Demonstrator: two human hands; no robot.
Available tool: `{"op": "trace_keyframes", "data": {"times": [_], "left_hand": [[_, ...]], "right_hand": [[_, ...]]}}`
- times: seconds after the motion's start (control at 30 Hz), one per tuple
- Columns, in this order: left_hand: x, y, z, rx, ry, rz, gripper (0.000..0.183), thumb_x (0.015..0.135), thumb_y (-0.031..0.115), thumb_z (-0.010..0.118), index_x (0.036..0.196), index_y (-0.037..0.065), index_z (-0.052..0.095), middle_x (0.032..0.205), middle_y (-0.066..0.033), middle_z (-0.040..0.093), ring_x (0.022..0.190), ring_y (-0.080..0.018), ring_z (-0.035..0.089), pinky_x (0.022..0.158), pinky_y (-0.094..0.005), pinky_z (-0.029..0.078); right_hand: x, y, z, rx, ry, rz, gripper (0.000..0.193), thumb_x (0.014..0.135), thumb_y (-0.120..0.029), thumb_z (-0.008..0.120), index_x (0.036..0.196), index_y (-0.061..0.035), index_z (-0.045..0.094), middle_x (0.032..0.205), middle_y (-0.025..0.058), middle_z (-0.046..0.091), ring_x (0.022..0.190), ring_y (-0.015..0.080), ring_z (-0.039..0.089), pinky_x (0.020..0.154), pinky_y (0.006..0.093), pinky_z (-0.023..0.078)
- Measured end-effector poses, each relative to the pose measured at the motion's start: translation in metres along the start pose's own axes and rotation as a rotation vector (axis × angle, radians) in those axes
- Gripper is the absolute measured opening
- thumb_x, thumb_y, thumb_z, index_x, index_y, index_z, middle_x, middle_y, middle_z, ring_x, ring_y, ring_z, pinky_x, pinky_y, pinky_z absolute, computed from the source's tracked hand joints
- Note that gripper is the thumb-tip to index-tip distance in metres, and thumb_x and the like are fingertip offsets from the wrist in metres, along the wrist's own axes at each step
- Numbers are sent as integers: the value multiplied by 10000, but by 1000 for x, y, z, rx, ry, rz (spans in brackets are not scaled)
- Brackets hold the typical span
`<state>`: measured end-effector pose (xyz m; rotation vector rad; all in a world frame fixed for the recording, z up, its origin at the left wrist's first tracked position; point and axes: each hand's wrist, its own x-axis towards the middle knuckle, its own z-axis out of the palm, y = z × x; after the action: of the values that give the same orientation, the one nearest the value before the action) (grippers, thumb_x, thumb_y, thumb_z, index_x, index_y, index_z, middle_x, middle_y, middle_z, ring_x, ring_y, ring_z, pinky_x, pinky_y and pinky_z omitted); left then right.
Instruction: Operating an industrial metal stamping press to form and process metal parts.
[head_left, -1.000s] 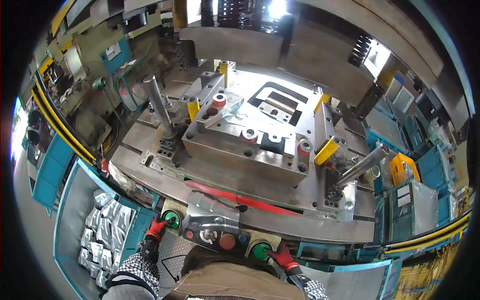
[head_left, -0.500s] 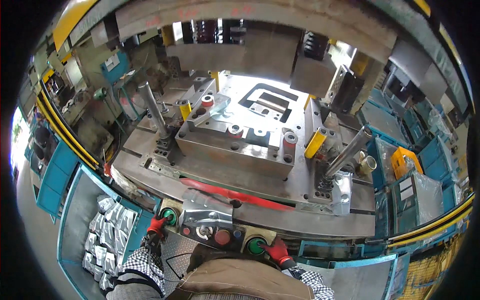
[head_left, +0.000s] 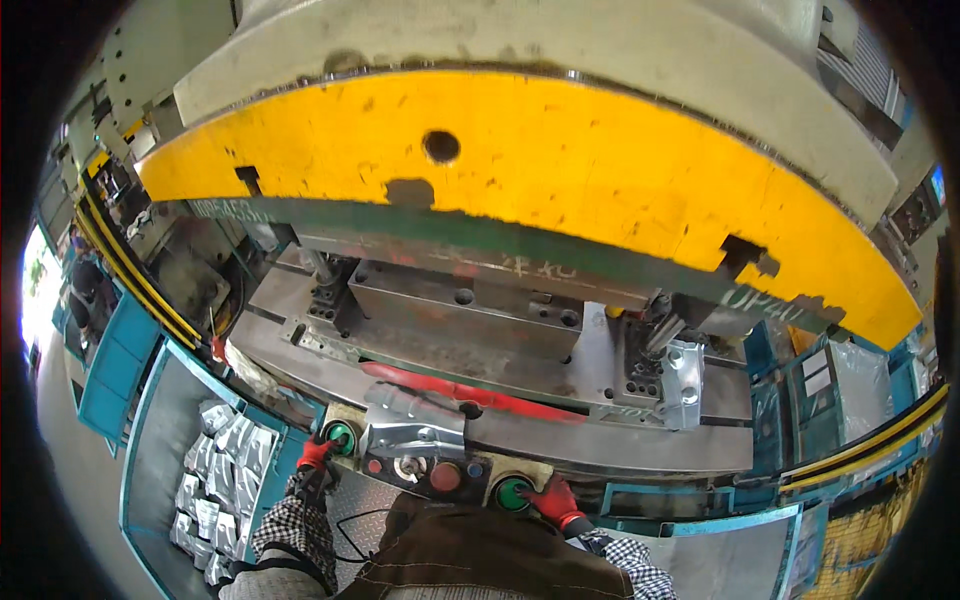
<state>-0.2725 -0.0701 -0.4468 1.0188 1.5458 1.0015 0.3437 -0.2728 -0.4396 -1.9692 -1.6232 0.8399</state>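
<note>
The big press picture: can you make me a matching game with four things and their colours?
Things:
1. press ram face
2. left button
3. bin wall
4. long strip on the press bed

Colours:
A. green
B. red
C. yellow
D. blue-green

Pairs: 1-C, 2-A, 3-D, 4-B. The left hand in its red glove rests on the left button; the right hand is at the other green button.

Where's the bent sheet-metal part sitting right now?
In the head view the bent sheet-metal part lies low and centre-left on the control panel's top edge, between the two green buttons, left and right, just in front of the red bar under the die.
</note>
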Motion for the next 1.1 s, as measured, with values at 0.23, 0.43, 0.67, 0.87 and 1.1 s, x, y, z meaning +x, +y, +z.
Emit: {"op": "trace_keyframes", "data": {"times": [0.23, 0.43, 0.67, 0.87, 1.1], "left_hand": [[14, 6, -5, 201, -147, -124, 455, 963, 211, 787, 1368, 41, 671, 1083, -26, 753, 775, -136, 657, 669, -311, 532], [84, 147, -19, 1198, -586, -17, 546, 905, 203, 826, 1399, 50, 653, 1214, -81, 723, 989, -186, 655, 860, -343, 518], [14, 507, 233, 520, -937, 921, 706, 816, 140, 885, 1458, 46, 610, 1387, -143, 687, 1272, -241, 646, 1117, -382, 487], [114, 553, 405, 1259, -856, 1410, 1156, 673, 487, 961, 1604, 56, 427, 1523, -250, 529, 1394, -418, 533, 1131, -507, 463], [149, 544, 477, 1399, -1178, 768, 1297, 657, 499, 988, 1685, 85, 314, 1683, -203, 412, 1546, -329, 408, 1255, -431, 372]], "right_hand": [[-6, -17, -18, 88, -20, -13, 851, 847, -571, 826, 1465, -44, 570, 1385, 243, 665, 1298, 420, 628, 1066, 510, 510], [-7, -41, -30, 168, -28, -2, 865, 854, -523, 840, 1495, -32, 530, 1395, 242, 664, 1331, 403, 618, 1087, 494, 498], [-11, -10, -16, 244, -40, 162, 838, 901, -400, 844, 1549, -16, 477, 1457, 208, 645, 1353, 335, 610, 1122, 432, 476], [-38, 13, -6, 408, -7, 284, 751, 941, -321, 820, 1541, -3, 500, 1513, 169, 614, 1373, 263, 593, 1127, 402, 469], [-148, 73, -59, 941, 303, 504, 645, 929, -163, 785, 1513, -19, 553, 1458, 105, 650, 1287, 229, 633, 1103, 379, 492]]}}
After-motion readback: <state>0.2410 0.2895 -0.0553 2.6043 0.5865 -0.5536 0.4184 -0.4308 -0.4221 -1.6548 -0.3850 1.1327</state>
